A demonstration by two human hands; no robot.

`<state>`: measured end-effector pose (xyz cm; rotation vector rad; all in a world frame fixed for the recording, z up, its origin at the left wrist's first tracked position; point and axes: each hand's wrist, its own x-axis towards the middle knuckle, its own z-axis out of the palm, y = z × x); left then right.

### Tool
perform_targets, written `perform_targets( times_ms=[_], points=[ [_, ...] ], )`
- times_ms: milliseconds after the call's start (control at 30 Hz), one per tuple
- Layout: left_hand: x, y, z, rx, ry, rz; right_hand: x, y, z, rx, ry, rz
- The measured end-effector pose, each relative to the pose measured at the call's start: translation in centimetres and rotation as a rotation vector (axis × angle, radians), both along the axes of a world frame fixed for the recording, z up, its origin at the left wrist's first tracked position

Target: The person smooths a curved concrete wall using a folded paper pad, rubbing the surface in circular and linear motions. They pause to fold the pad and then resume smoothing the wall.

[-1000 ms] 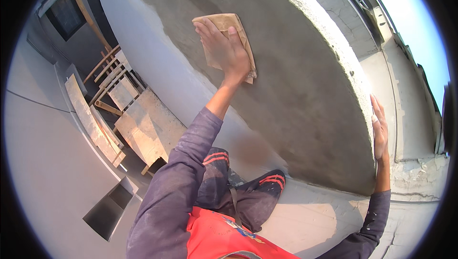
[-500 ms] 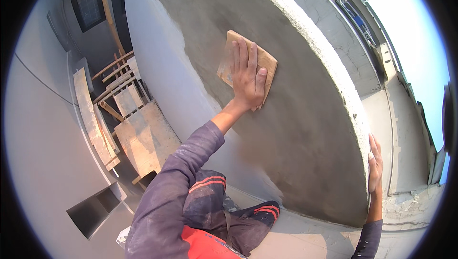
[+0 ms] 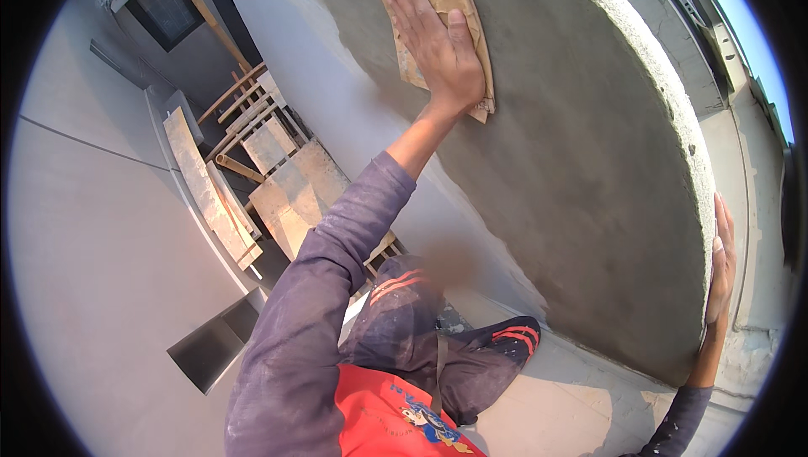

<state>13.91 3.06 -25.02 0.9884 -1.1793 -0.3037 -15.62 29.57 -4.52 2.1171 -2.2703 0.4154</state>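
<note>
My left hand (image 3: 446, 57) presses a folded piece of brown paper (image 3: 473, 4) flat against a curved wall face coated in grey plaster (image 3: 581, 171). Its fingers lie stretched over the paper, with the thumb set apart on top. Far to the right, my right hand (image 3: 722, 268) rests along the wall's rough, pale edge (image 3: 665, 78), fingers extended and holding nothing. The palm side of that hand is partly hidden by the edge. Smooth pale grey wall surface (image 3: 295, 45) borders the darker plaster on its left.
Down to the left are a platform of wooden boards (image 3: 290, 192) and a long plank (image 3: 206, 188). A rectangular opening (image 3: 215, 343) sits in the grey wall at lower left. My bent legs (image 3: 480, 364) are close to the plaster's lower edge. A window (image 3: 168, 7) shows at upper left.
My left hand has slid the paper farther away and leftward over the plaster. My right hand stays on the wall edge. The whole view has shifted, so the wall appears farther right.
</note>
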Motion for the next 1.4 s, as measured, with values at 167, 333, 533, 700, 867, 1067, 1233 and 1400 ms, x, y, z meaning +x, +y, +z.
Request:
perform_targets(
  times_ms=[167,333,533,700,867,1067,1233,1400],
  points=[
    [7.0,-8.3,3.3,0.278,0.377,0.02,0.3,-0.8,0.1,0.011,-0.025,0.002],
    [-2.0,2.2,-2.8,0.172,0.158,0.006,0.5,0.0,0.8,0.014,-0.061,0.007],
    [6.5,-6.7,3.2,0.328,0.419,-0.069,0.0,-0.5,0.0,0.002,-0.086,0.025],
    [1.7,-2.2,2.1,0.191,0.236,0.041,-0.1,-0.3,0.6,0.018,-0.025,0.035],
    [0.1,-0.7,-0.8,0.055,0.092,0.039,0.3,0.3,0.9,0.022,-0.049,0.013],
    [10.7,-12.0,3.3,0.28,0.36,0.102,1.3,-0.6,0.7,0.021,-0.076,0.05],
    [2.3,-2.2,-1.7,-0.444,-0.368,0.017,0.5,-0.2,0.8,0.03,-0.07,0.059],
    [8.3,-8.4,0.3,-0.138,-0.029,0.047,0.4,-0.8,0.5,0.026,-0.044,0.058]
  ],
)
